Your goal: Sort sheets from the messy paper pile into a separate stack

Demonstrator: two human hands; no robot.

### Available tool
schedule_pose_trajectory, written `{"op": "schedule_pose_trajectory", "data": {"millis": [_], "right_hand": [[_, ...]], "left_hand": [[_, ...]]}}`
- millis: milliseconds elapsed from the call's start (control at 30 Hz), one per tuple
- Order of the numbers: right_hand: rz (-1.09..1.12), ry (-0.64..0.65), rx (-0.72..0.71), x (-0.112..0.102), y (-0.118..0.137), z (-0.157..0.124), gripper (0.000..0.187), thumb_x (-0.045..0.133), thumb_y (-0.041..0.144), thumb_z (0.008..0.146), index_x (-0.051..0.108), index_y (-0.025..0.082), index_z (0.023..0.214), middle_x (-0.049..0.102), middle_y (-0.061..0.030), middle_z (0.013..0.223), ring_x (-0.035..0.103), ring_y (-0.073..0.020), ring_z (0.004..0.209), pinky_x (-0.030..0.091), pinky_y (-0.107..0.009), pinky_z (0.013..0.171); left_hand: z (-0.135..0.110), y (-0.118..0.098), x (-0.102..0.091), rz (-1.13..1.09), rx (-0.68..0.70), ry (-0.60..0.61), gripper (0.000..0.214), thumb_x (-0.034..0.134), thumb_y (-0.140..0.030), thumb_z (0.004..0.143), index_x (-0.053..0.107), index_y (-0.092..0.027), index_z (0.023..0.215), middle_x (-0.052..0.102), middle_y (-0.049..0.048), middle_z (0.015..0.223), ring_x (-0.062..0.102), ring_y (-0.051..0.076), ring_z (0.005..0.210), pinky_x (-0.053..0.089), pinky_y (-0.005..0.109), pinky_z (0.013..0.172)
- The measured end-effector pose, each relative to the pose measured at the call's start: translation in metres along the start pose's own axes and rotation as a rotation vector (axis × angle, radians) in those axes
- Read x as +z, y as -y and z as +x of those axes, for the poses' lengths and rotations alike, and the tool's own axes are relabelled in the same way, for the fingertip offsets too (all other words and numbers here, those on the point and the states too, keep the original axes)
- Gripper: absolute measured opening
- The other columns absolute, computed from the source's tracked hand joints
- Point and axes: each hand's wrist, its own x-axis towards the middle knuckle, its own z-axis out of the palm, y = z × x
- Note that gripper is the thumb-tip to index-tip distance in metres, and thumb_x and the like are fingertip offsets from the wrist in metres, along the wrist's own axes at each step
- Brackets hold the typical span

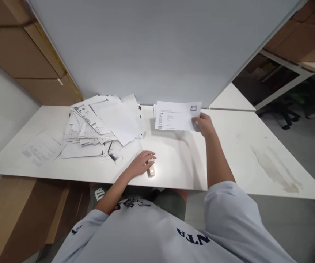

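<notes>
Pinching a printed sheet (pixel 177 116) by its right edge at one o'clock, the right hand (pixel 204 125) grips it. The left hand (pixel 142 163) rests half open on a small beige object (pixel 151 170) at six o'clock. A paper pile (pixel 105 124) lies at eleven on the table (pixel 228 153). The contents of the cardboard boxes (pixel 23 212) at eight are hidden.

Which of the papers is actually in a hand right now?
The printed sheet at the partition, its right edge pinched by the right hand. The heaped pile and the lone sheet far left lie flat on the table.
</notes>
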Motion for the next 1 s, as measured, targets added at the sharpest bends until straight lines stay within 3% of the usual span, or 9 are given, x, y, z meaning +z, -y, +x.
{"op": "schedule_pose_trajectory", "data": {"millis": [67,167,300,367,500,633,767,900,1000], "right_hand": [[-0.055,0.027,0.015,0.034,0.001,0.027,0.020,0.055,0.016,0.062,0.064,0.013,0.079,0.063,-0.0030,0.074,0.056,-0.0170,0.069,0.045,-0.032,0.068],[-0.116,-0.003,-0.002,0.064,0.001,0.050,0.022,0.055,0.014,0.059,0.065,0.011,0.079,0.065,-0.0108,0.081,0.060,-0.0262,0.082,0.045,-0.041,0.077],[-0.199,-0.191,-0.015,0.080,-0.006,0.053,0.049,0.057,0.016,0.066,0.060,0.005,0.113,0.053,-0.0302,0.124,0.045,-0.0414,0.121,0.030,-0.057,0.099],[-0.237,-0.272,-0.061,0.084,-0.017,0.039,0.055,0.052,0.019,0.074,0.051,0.007,0.128,0.042,-0.0301,0.138,0.035,-0.0409,0.131,0.022,-0.057,0.105],[-0.322,-0.356,-0.220,0.081,-0.058,-0.015,0.051,0.046,0.026,0.082,0.049,0.011,0.131,0.045,-0.0246,0.134,0.038,-0.0383,0.128,0.024,-0.055,0.106],[-0.272,-0.422,-0.192,0.061,-0.099,-0.075,0.049,0.046,0.028,0.080,0.052,0.011,0.126,0.048,-0.0230,0.128,0.040,-0.0372,0.126,0.030,-0.053,0.105],[-0.085,-0.383,-0.122,0.043,-0.123,-0.115,0.046,0.046,0.031,0.080,0.053,0.013,0.123,0.051,-0.0182,0.123,0.051,-0.0305,0.116,0.042,-0.045,0.099],[0.026,-0.398,-0.066,0.040,-0.128,-0.124,0.040,0.049,0.032,0.077,0.056,0.017,0.113,0.056,-0.0118,0.111,0.057,-0.0270,0.104,0.046,-0.044,0.092],[0.049,-0.383,-0.067,0.041,-0.123,-0.123,0.036,0.053,0.031,0.073,0.059,0.017,0.105,0.058,-0.0102,0.104,0.057,-0.0264,0.099,0.046,-0.045,0.093]], "left_hand": [[-0.002,0.000,0.000,0.011,0.003,-0.032,0.026,0.048,-0.030,0.095,0.066,-0.023,0.113,0.061,0.0081,0.127,0.052,0.021,0.124,0.043,0.037,0.107],[-0.003,0.002,0.000,0.015,-0.025,-0.057,0.024,0.052,-0.031,0.093,0.068,-0.026,0.110,0.065,0.0065,0.121,0.057,0.021,0.119,0.046,0.038,0.105],[-0.003,0.006,0.006,0.016,0.001,-0.095,0.020,0.057,-0.034,0.091,0.071,-0.030,0.105,0.070,0.0031,0.116,0.059,0.023,0.117,0.047,0.041,0.105],[-0.004,0.007,0.011,0.031,0.030,-0.135,0.025,0.059,-0.037,0.091,0.069,-0.032,0.112,0.069,0.0017,0.120,0.057,0.023,0.123,0.045,0.042,0.108],[-0.008,0.010,0.005,0.181,0.024,-0.260,0.034,0.044,-0.034,0.098,0.061,-0.028,0.128,0.067,0.0021,0.127,0.052,0.020,0.131,0.041,0.042,0.114],[-0.011,0.028,-0.045,0.551,-0.185,-0.346,0.044,0.042,-0.028,0.097,0.052,-0.022,0.139,0.055,0.0065,0.143,0.033,0.027,0.144,0.023,0.052,0.121],[-0.014,0.056,-0.092,0.816,-0.381,-0.254,0.071,0.058,-0.045,0.087,0.037,-0.018,0.149,0.028,0.0089,0.160,0.010,0.041,0.149,0.004,0.061,0.121],[-0.012,0.062,-0.094,0.887,-0.368,-0.214,0.068,0.055,-0.042,0.089,0.037,-0.014,0.149,0.034,0.0134,0.157,0.019,0.042,0.146,0.008,0.059,0.120],[-0.006,0.054,-0.082,0.886,-0.276,-0.202,0.048,0.048,-0.020,0.091,0.050,-0.009,0.138,0.056,0.0191,0.137,0.044,0.036,0.134,0.023,0.055,0.116]]}}
